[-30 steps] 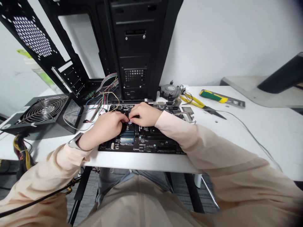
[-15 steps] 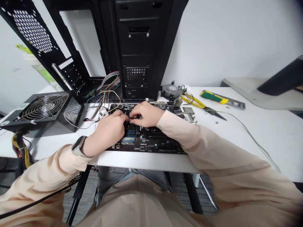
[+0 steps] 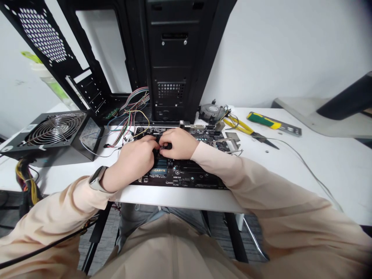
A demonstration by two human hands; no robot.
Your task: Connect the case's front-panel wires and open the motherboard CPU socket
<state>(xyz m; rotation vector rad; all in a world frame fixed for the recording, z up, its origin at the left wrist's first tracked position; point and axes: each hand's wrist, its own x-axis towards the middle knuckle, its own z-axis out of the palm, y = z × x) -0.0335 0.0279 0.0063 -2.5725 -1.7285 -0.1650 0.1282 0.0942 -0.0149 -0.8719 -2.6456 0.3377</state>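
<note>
A dark motherboard [image 3: 186, 176] with a blue heatsink [image 3: 158, 170] marked GIGABYTE lies flat near the front edge of the white table. Over its left part, my left hand [image 3: 138, 159] has its fingers pressed together, with the thumb and index tips near the board. My right hand [image 3: 178, 144] meets it there from the right, thumb and index curled in a pinch. The fingertips of both hands nearly touch. Whatever lies between them is too small and too covered to name.
Behind the board stands a black computer case [image 3: 174, 58], with thin coloured wires [image 3: 126, 120] beside it. A power supply [image 3: 66, 135] is on the left. Back right are a cooler fan [image 3: 212, 112], yellow-handled pliers [image 3: 241, 126], a green-and-yellow handle [image 3: 263, 120] and a monitor stand [image 3: 308, 120].
My right thumb and index finger have bowed apart slightly, showing a gap between them. Both hands stay over the same part of the board. The view has shifted slightly.
</note>
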